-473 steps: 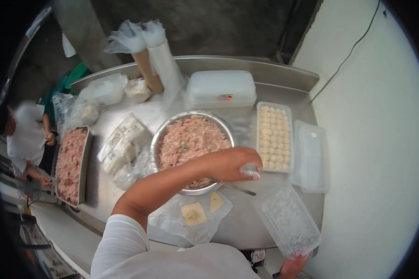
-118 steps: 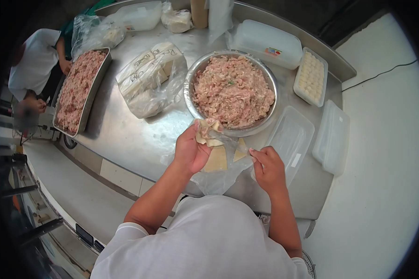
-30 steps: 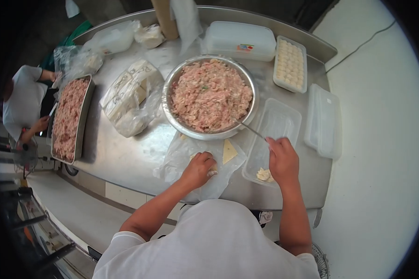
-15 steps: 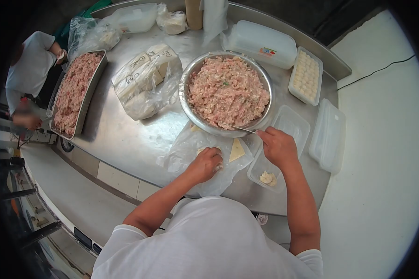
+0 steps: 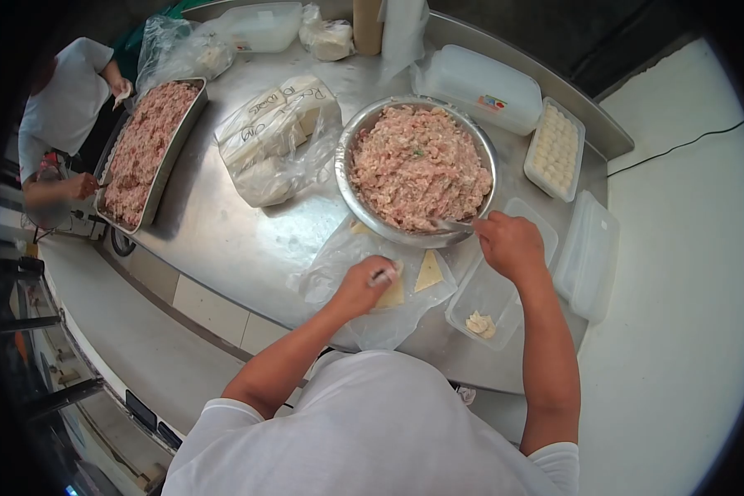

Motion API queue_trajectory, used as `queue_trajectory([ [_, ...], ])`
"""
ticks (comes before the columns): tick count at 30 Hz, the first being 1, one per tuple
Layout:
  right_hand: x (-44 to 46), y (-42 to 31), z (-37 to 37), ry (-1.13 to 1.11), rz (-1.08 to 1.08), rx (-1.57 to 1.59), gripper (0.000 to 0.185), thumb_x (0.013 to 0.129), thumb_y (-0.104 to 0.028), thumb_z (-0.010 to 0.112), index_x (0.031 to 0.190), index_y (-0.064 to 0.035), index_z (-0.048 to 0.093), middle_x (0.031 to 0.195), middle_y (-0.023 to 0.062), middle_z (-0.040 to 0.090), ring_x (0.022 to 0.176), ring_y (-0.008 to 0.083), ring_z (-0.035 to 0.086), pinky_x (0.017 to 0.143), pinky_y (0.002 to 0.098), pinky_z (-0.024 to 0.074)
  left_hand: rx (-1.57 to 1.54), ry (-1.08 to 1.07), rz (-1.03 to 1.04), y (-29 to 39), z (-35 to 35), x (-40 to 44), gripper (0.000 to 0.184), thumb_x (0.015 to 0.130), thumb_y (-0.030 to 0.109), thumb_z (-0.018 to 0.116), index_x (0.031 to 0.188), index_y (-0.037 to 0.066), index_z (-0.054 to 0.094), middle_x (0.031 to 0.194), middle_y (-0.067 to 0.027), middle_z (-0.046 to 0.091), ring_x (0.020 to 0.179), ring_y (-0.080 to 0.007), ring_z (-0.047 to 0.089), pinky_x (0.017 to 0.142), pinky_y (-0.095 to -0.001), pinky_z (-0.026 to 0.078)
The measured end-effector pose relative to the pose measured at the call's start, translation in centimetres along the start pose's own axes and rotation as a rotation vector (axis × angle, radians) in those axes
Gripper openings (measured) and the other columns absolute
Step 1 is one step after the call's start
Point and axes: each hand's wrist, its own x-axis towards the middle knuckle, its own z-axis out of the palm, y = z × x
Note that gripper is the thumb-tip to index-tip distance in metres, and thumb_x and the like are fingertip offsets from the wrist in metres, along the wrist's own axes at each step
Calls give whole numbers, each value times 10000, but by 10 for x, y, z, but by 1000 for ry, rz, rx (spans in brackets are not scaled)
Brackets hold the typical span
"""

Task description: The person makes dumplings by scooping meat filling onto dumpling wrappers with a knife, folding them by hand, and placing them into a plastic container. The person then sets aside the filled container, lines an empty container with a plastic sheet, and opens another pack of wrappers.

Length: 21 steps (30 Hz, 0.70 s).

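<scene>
My right hand [image 5: 511, 245] is closed round the handle of a thin, flat metal utensil [image 5: 455, 225]. Its tip rests in the minced meat mixture [image 5: 417, 165] at the near rim of a steel bowl [image 5: 345, 186]. Above a clear plastic sheet [image 5: 326, 263], my left hand [image 5: 367, 286] is curled round a pale dough wrapper [image 5: 382, 277], mostly hidden by the fingers. A loose wrapper [image 5: 391, 296] lies under that hand, and a triangular wrapper piece [image 5: 429, 271] is just to its right.
Right of the sheet, a clear plastic container [image 5: 512, 285] holds a few folded dumplings [image 5: 480, 324]. Farther back are a filled dumpling box [image 5: 555, 149], an upturned container [image 5: 481, 87] and bagged wrapper stacks [image 5: 277, 136]. At left, a co-worker [image 5: 66, 99] stands by a meat tray [image 5: 167, 157].
My left hand has lifted and turned, uncovering a wrapper on the sheet. The utensil has turned so its flat side shows in the mixture. The whole view has shifted slightly.
</scene>
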Motion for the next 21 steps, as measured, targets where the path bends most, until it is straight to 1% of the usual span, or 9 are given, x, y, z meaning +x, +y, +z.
queue_trajectory([
  [1,-2,1,6,16,-50,50,142,882,-177,638,946,-132,756,848,66,700,793,273,693,689,431,556,-246,139,-125,-3,0,0,80,961,97,607,1023,69,649,1148,-91,668,1082,-269,638,944,-436,520],
  [2,-4,3,11,32,-97,100,153,886,-184,639,963,-130,760,849,71,698,791,276,692,688,429,554,-245,131,-126,-7,-4,0,80,961,97,607,1023,69,649,1148,-91,668,1082,-269,638,944,-436,520],
  [4,-9,9,16,74,-100,214,158,881,-179,649,980,-124,759,847,76,693,782,279,689,678,426,547,-1258,192,-206,-9,-21,-3,117,1015,159,538,1089,82,586,1138,-69,667,1118,-228,639,986,-429,512],
  [5,-9,11,17,119,-115,326,167,876,-174,659,998,-118,758,846,82,688,773,282,686,668,423,540,-1423,202,-203,-17,-26,-7,180,1036,197,506,1155,78,570,1132,-75,676,1134,-225,638,1021,-419,497],
  [9,-24,0,17,152,-53,580,167,870,-128,676,1015,-96,754,803,85,665,744,274,672,646,392,524,-1464,416,-389,43,-36,-3,287,1054,239,479,1262,55,551,1214,-99,656,1181,-240,618,1071,-431,468],
  [12,-45,-29,18,199,6,668,186,862,-59,685,1038,-71,744,833,94,653,730,272,650,642,372,515,-1228,482,-496,69,-32,2,403,1071,296,439,1370,34,501,1318,-123,609,1242,-279,584,1115,-455,440],
  [14,-57,-52,28,291,13,841,216,851,-16,678,1055,-59,736,877,105,635,724,269,635,641,363,518,-1464,307,-398,77,-30,5,449,1079,303,415,1410,5,465,1381,-141,565,1282,-311,553,1152,-457,407],
  [17,-68,-76,49,383,-5,765,254,828,14,668,1061,-63,735,892,104,615,724,268,626,627,363,517,-1576,154,-306,82,-28,14,427,1083,291,405,1376,-10,479,1352,-147,581,1277,-336,552,1148,-457,415],
  [21,-82,-71,45,377,6,644,259,808,21,667,1040,-72,738,857,91,593,728,257,621,619,355,514,-1462,244,-338,79,-26,20,398,1083,284,407,1343,-3,497,1316,-146,599,1244,-301,576,1106,-435,449],
])
